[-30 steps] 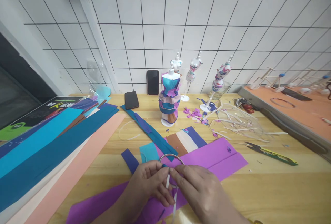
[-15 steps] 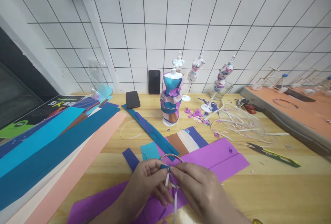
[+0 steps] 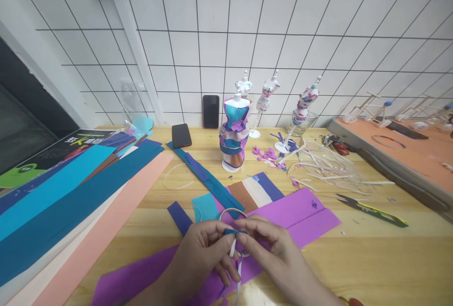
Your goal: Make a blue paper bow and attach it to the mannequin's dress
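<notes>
A small piece of dark teal crepe paper (image 3: pixel 231 232) is pinched between the fingertips of my left hand (image 3: pixel 212 247) and my right hand (image 3: pixel 271 244). Right beside it is a thin pale ring (image 3: pixel 231 210), partly hidden by my fingers. From my fingers a narrow white strip (image 3: pixel 239 273) hangs down. Beneath my hands lie sheets of purple paper (image 3: pixel 297 214). Just beyond are a light blue piece (image 3: pixel 206 208), a long teal strip (image 3: pixel 215 188) and a brown, cream and dark blue striped piece (image 3: pixel 255 188).
A small dress form in colored paper (image 3: pixel 234 131) stands at the back, with slimmer ones behind it. Yellow-handled snips (image 3: pixel 373 209) and tangled white strips (image 3: pixel 325 162) lie right. Long paper strips (image 3: pixel 81 202) cover the left. Two phones (image 3: pixel 181 136) are near the wall.
My right fingers have shifted and spread along the teal paper, so more of it shows between my hands. The left hand stays almost in place.
</notes>
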### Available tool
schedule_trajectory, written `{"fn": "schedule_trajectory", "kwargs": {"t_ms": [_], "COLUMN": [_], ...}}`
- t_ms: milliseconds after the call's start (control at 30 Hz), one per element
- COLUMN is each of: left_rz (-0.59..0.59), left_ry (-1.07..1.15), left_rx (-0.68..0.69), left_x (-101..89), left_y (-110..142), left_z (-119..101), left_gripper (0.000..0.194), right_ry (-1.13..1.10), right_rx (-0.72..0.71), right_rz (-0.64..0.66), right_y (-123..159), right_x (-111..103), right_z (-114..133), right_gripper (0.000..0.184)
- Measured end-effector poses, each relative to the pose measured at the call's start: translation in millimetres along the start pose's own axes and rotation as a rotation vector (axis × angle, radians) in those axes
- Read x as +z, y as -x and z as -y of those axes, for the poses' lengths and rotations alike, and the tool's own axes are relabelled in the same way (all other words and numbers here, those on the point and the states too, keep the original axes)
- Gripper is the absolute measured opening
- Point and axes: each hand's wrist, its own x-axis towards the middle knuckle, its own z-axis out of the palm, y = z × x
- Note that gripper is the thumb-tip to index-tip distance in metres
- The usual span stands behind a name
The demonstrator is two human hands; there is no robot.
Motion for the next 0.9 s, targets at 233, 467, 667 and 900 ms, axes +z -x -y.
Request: {"fn": "schedule_trajectory", "kwargs": {"t_ms": [233, 467, 667, 900], "left_rz": [-0.023, 0.002, 0.003, -0.139], "left_ry": [-0.034, 0.000, -0.067, -0.463], "left_rx": [0.001, -0.026, -0.055, 0.118], "left_x": [-0.3, -0.2, -1.1, -1.2], "left_y": [-1.4, -0.9, 0.0, 5.7], "left_z": [5.2, 0.6, 0.0, -3.2], "left_gripper": [0.015, 0.030, 0.038, 0.042], "right_ry": [0.089, -0.030, -0.355, -0.337], "right_rx": [0.051, 0.118, 0.335, 0.348], "right_rz": [0.055, 0.023, 0.022, -0.054], "right_y": [-1.6, -0.7, -2.2, -3.1], "right_x": [-1.3, 1.4, 3.4, 0.6], "right_z": [4.2, 3.8, 1.7, -2.8], "right_gripper": [0.015, 0.012, 0.022, 0.024]}}
